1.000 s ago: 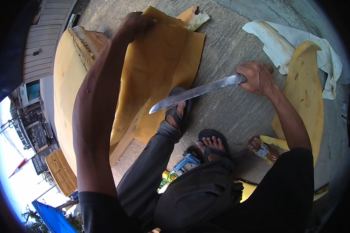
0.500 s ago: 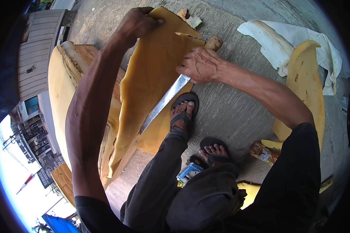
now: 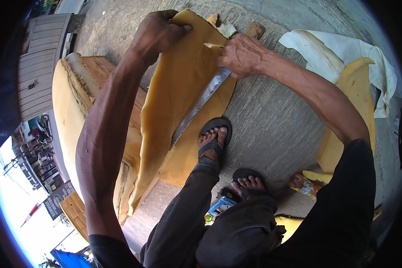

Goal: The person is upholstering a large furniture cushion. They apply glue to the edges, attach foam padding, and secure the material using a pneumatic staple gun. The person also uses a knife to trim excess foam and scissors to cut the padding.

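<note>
A large sheet of yellow foam point(image 3: 178, 76) stands tilted before me, its lower part reaching down by my left foot. At its top edge my left hand point(image 3: 163, 33) is closed, the thumb pressed on the near face. My right hand point(image 3: 242, 57) grips the wooden handle point(image 3: 255, 30) of a long knife. The knife's blade point(image 3: 201, 105) slants down to the left, lying along the foam, its tip near where the sheet's face meets a lower flap. A small torn flap of foam point(image 3: 213, 45) sticks out beside my right hand.
At left lean thick foam pieces point(image 3: 67, 102). Foam scraps point(image 3: 225, 29) lie beyond the sheet. A white cloth point(image 3: 357, 47) and another foam piece point(image 3: 339, 129) are at right. Near my sandalled feet point(image 3: 214, 138) are a blue tool point(image 3: 222, 204) and a bottle point(image 3: 301, 184).
My right hand and the knife have shifted up and to the right along the foam. My left hand keeps its hold on the top edge.
</note>
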